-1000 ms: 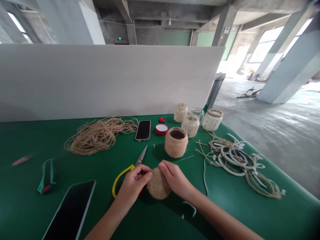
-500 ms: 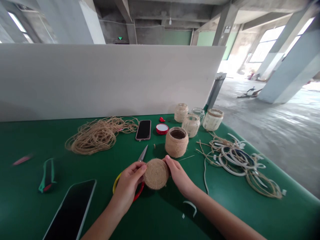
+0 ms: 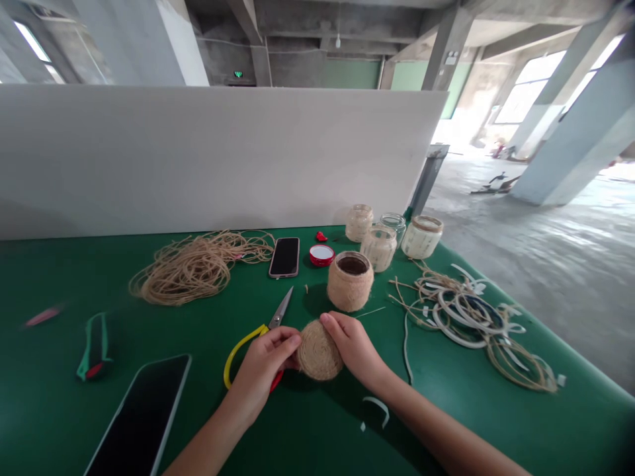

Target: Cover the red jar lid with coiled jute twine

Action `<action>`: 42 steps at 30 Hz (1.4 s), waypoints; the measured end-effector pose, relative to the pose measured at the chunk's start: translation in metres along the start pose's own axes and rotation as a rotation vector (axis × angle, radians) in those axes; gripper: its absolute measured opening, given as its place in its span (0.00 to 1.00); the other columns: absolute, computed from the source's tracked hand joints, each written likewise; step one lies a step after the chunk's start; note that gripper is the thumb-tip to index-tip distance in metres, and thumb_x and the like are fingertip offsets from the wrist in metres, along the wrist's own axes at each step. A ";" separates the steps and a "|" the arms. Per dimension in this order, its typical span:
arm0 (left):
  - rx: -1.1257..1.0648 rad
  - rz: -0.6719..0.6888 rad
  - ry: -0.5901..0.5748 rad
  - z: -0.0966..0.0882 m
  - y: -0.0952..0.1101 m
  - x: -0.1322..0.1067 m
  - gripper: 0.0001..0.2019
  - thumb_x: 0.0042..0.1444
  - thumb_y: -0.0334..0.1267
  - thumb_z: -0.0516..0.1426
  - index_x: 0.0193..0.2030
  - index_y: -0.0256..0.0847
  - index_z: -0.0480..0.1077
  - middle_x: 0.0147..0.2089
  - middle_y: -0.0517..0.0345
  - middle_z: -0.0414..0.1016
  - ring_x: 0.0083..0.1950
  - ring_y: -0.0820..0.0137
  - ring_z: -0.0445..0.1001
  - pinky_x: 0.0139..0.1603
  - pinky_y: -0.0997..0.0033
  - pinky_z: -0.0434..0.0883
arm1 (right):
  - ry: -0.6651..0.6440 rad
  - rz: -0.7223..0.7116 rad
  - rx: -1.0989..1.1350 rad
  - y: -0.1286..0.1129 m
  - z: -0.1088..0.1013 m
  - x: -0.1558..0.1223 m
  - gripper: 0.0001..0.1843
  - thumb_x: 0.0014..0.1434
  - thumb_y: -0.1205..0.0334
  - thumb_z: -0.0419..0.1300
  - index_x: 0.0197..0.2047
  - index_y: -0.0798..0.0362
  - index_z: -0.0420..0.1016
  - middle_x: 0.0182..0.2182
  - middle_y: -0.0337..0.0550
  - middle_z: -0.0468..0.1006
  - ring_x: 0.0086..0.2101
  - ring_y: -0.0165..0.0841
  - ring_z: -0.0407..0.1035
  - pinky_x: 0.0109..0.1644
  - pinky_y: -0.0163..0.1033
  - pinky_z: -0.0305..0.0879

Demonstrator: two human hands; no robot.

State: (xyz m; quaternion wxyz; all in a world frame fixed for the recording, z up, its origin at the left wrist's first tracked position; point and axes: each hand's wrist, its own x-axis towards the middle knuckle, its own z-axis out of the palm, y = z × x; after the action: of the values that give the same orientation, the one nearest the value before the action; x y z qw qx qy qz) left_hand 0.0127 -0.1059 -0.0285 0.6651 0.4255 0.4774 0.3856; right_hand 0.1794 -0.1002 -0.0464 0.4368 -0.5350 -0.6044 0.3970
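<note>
1. Left hand (image 3: 262, 360) and right hand (image 3: 352, 350) clasp a twine-wrapped jar (image 3: 320, 350) between them, above a green work table (image 3: 49, 277), its round, coiled end turned up toward the head camera.
2. Both grips are closed on the jar from opposite sides, with the left fingers (image 3: 285, 340) and right fingers (image 3: 330, 322) pressed against its rim.
3. Yellow-and-red-handled scissors (image 3: 281, 309) lie beneath and ahead of the left hand, blades open toward the far side of the table; whether the hand touches them cannot be told.
4. A second twine-wrapped jar (image 3: 350, 281) stands upright just beyond the hands, near a loose coil of jute twine (image 3: 198, 268) and a smartphone (image 3: 284, 257).
5. A red jar lid (image 3: 322, 255) lies beside that phone, below a cluster of glass jars (image 3: 380, 248).
6. A tangle of white strips and twine (image 3: 466, 317) sprawls to the right; a second smartphone (image 3: 139, 416) lies at lower left.
7. A white partition board (image 3: 198, 158) backs the table, with concrete pillars (image 3: 585, 125) beyond.
</note>
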 end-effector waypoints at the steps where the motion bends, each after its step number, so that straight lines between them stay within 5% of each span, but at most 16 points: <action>1: -0.004 0.011 0.001 0.000 0.000 0.000 0.10 0.50 0.41 0.58 0.34 0.36 0.72 0.29 0.56 0.72 0.31 0.71 0.71 0.32 0.74 0.70 | 0.000 0.000 0.002 0.000 0.000 0.000 0.21 0.60 0.49 0.47 0.21 0.54 0.58 0.19 0.33 0.57 0.23 0.26 0.51 0.26 0.32 0.48; 10: 0.002 0.067 -0.029 -0.001 0.000 -0.003 0.09 0.52 0.40 0.57 0.36 0.38 0.72 0.31 0.56 0.74 0.32 0.70 0.72 0.35 0.72 0.70 | -0.056 0.140 0.274 0.006 0.002 0.003 0.22 0.56 0.45 0.50 0.23 0.56 0.62 0.20 0.34 0.60 0.23 0.26 0.53 0.27 0.32 0.51; 19: 0.341 0.351 0.070 0.000 0.005 -0.011 0.08 0.53 0.41 0.55 0.28 0.40 0.67 0.25 0.62 0.66 0.28 0.74 0.65 0.29 0.77 0.63 | -0.267 0.393 0.837 0.000 0.012 -0.005 0.24 0.50 0.43 0.57 0.29 0.60 0.70 0.22 0.40 0.71 0.25 0.29 0.65 0.33 0.35 0.60; 27: 0.400 0.527 0.027 0.003 0.007 -0.016 0.08 0.55 0.40 0.52 0.27 0.41 0.64 0.29 0.60 0.63 0.31 0.71 0.64 0.31 0.75 0.61 | -0.414 0.602 0.944 -0.004 0.012 -0.007 0.18 0.55 0.51 0.57 0.28 0.59 0.68 0.19 0.37 0.70 0.21 0.26 0.66 0.29 0.33 0.61; 42: 0.442 0.736 0.030 -0.002 -0.004 -0.017 0.05 0.56 0.32 0.50 0.37 0.44 0.65 0.36 0.56 0.64 0.38 0.68 0.65 0.38 0.71 0.64 | -0.611 0.746 1.087 -0.005 0.018 -0.011 0.18 0.62 0.52 0.48 0.29 0.57 0.65 0.16 0.35 0.66 0.15 0.24 0.59 0.19 0.30 0.56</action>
State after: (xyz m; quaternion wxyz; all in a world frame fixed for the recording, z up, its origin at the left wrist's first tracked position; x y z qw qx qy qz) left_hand 0.0069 -0.1228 -0.0272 0.3689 0.6941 0.3746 0.4918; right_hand 0.1609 -0.1116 -0.0486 0.2880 -0.2779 -0.1941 0.8956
